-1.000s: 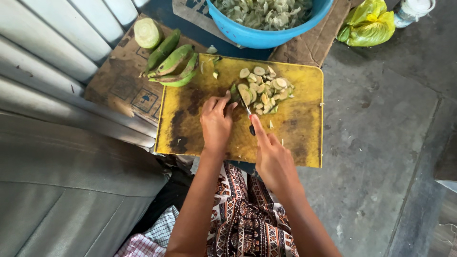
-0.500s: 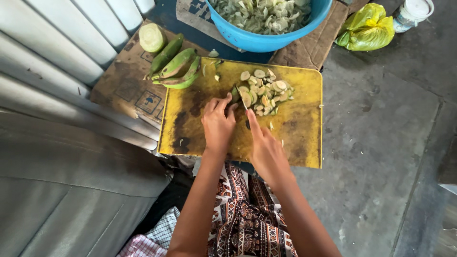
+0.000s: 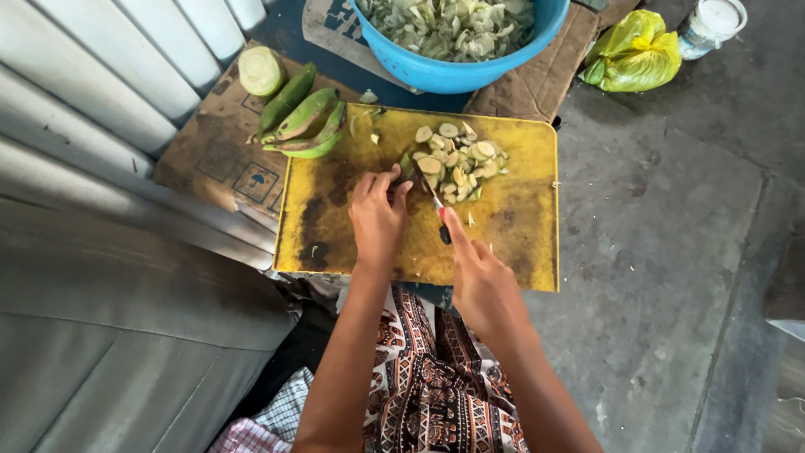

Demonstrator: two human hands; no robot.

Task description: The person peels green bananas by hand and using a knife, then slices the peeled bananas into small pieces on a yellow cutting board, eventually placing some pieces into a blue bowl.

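Lying off the yellow cutting board's [image 3: 335,226] far left corner, green plantains [image 3: 303,117] wait. Mid-board, the left hand [image 3: 377,220] curls its fingers over a piece, the right hand [image 3: 480,281] grips a knife [image 3: 429,195]; slicing looks underway. Slices [image 3: 457,159] pile toward the far edge.
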